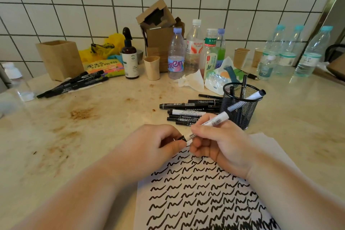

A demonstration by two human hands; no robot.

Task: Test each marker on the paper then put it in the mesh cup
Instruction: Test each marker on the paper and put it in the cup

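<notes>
We have a white marker [209,126] between both hands, held just above the top edge of the paper [201,188]. Our right hand [222,142] wraps its fingers round the barrel, the far end pointing up and right toward the cup [240,104]; our left hand [155,147] pinches the black cap end [182,138] between thumb and fingertips. Whether the cap is coming off or going back on we cannot tell from this one view, since the fingers hide the join. The paper is already covered with rows of black squiggles almost up to our hands, with only a little bare space left near the top and along the right side. We judge this to be the capping or uncapping step for one marker in the middle of the job: the cup, standing on the worktop [97,117] just beyond our right hand, already holds a few markers, one of them white like ours, and a pile of markers [188,112] lies just left of the cup, likely untested. A second bunch of black markers [74,84] lies well apart at the far left. If the cap is coming off, the next move calls for a straight pull, then a short squiggle on a bare patch of paper. If it is going on, we need a firm push until it seats, then a short reach forward and right to drop the marker upright in the cup.
</notes>
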